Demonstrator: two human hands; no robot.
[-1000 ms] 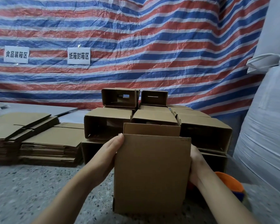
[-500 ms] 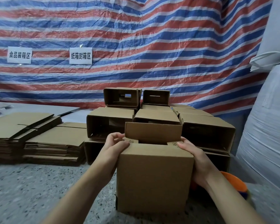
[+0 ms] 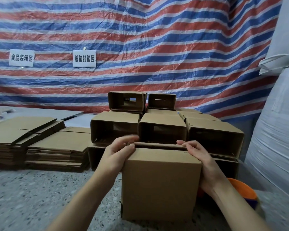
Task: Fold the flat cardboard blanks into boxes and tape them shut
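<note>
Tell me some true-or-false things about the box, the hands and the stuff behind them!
1. Both hands touch the box. True: the left hand and right hand sit at its top corners.
2. The box lies flat like the blanks. False: it stands upright on the floor.
3. Flat blanks are stacked to the left. True.
4. The boxes behind are taped shut. False: their ends gape open towards us.
5. Two white signs hang on the striped tarp. True.
6. The left hand holds tape. False: no tape shows in it.
</note>
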